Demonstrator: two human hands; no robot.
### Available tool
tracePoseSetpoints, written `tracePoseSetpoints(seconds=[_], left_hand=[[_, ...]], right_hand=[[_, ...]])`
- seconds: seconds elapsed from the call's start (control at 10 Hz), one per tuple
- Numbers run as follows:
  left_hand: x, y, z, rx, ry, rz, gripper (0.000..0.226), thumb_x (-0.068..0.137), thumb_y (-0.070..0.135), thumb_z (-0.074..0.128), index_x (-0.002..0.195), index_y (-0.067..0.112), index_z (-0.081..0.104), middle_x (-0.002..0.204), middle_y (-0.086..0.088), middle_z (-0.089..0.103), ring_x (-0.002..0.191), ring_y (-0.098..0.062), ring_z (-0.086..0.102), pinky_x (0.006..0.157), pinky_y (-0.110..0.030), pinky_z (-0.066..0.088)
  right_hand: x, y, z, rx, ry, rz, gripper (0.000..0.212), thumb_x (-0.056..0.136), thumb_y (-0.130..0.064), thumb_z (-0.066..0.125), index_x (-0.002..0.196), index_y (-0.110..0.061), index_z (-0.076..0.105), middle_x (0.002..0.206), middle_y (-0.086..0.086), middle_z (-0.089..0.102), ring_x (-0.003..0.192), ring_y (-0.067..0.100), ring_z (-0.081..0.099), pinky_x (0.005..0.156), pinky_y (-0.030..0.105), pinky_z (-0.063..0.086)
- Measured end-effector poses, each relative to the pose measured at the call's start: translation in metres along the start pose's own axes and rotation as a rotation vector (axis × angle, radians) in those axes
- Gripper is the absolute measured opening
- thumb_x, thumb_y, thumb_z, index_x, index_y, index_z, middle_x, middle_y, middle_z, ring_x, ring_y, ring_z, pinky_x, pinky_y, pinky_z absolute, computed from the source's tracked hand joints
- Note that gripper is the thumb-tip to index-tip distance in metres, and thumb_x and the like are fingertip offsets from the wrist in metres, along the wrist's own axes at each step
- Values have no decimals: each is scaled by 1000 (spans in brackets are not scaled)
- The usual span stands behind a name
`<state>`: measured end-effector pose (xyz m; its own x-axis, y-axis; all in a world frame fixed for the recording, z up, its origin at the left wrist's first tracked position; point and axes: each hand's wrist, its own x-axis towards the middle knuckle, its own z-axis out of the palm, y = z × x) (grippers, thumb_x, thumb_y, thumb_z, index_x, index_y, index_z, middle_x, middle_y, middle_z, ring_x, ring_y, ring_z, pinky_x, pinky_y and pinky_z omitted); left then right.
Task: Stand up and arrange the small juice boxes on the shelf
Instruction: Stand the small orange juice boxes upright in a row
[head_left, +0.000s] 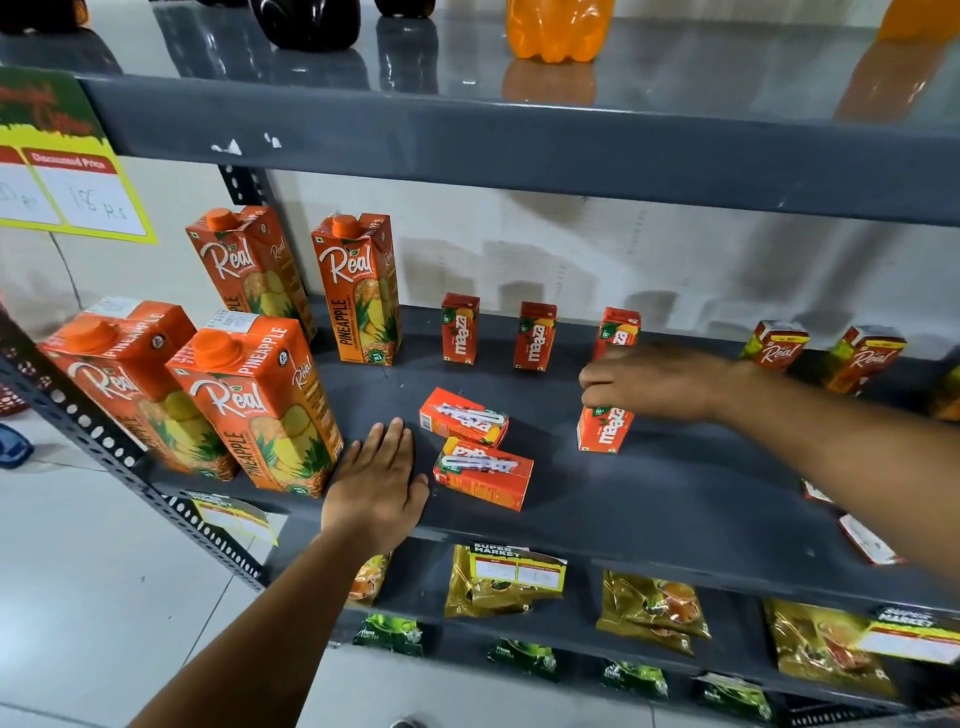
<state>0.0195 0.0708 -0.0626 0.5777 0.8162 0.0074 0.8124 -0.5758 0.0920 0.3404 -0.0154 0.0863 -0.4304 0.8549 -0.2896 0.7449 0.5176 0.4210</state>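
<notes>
Maaza juice box (604, 428) upright at frame centre-right, pinched at top by right hand (655, 382) fingers. Left hand (378, 483) flat, fingers together. Risk: releasing crooked, toppling onto two fallen boxes (475, 449).

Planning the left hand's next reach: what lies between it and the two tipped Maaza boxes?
Head view: only bare shelf separates the left hand from the nearer tipped box; the other tipped box lies just behind.
</notes>
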Motion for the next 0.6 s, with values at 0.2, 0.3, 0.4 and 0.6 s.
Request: tracePoseSetpoints(seconds=[0.2,0.3,0.4,0.6], left_hand=[[0,1,0,12,-3,5,84,79,54,-3,151,12,7,162,-1,1,148,-18,-2,118,-36,1],[1,-1,0,11,-7,1,83,79,54,-2,151,12,8,162,-2,1,148,-18,-2,118,-36,1],[0,-1,0,1,-1,1,81,81,53,1,151,12,8,162,-2,3,148,-18,-1,118,-36,2],[-3,0,-2,-33,16,2,82,80,53,2,151,12,11,162,-3,5,148,-19,0,118,-36,2]], right_hand=[[-3,-19,-20,236,7,159,66,80,-23,66,140,-27,40,144,-3,42,129,21,43,100,39,44],[26,-75,-35,625,90,306,62,82,-43,64,137,-21,46,135,-2,50,124,19,49,97,37,47],[56,-113,-31,736,-18,430,67,77,-54,67,129,-16,51,128,3,54,117,26,54,91,40,49],[76,-146,-10,722,63,684,63,68,-46,76,118,-14,56,120,6,63,106,27,61,86,39,53]])
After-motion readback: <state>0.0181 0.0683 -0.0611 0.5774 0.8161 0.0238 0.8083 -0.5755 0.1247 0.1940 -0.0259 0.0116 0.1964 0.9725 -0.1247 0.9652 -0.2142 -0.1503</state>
